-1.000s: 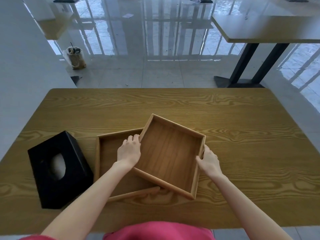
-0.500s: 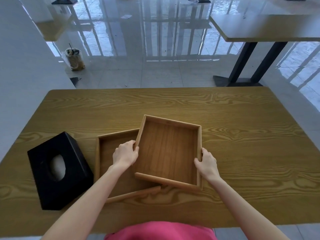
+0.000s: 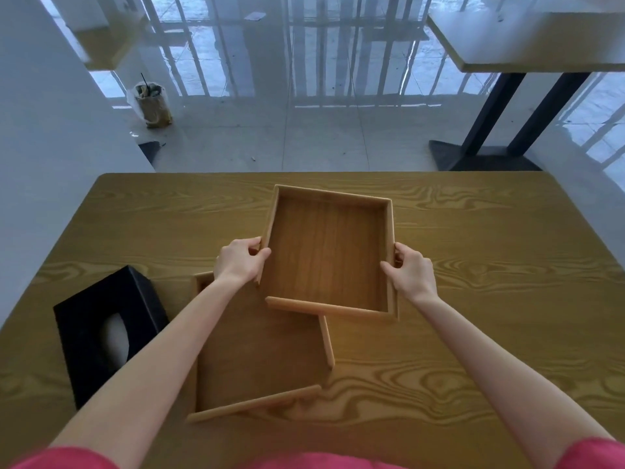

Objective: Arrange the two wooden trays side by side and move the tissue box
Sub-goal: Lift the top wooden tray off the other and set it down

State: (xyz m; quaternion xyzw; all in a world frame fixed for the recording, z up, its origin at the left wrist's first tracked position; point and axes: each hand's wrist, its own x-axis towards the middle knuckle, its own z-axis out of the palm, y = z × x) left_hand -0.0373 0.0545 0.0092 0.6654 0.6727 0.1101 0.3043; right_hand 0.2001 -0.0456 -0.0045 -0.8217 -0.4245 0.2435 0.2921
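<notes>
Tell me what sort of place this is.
Probably a cafe or canteen seating area: wood-grain table, a second pedestal table across a glossy tiled floor, and a used takeaway cup by the wall.

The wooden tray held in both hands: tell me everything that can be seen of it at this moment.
The held tray is a shallow square of light brown wood with a flat grained floor, four low walls and nothing inside. The left hand grips its left wall and the right hand its right wall, thumbs inside. It sits roughly level, slightly turned, over the table. Its near-left corner overlaps the far-right corner of the second tray. Whether it touches that tray or the table cannot be told.
</notes>
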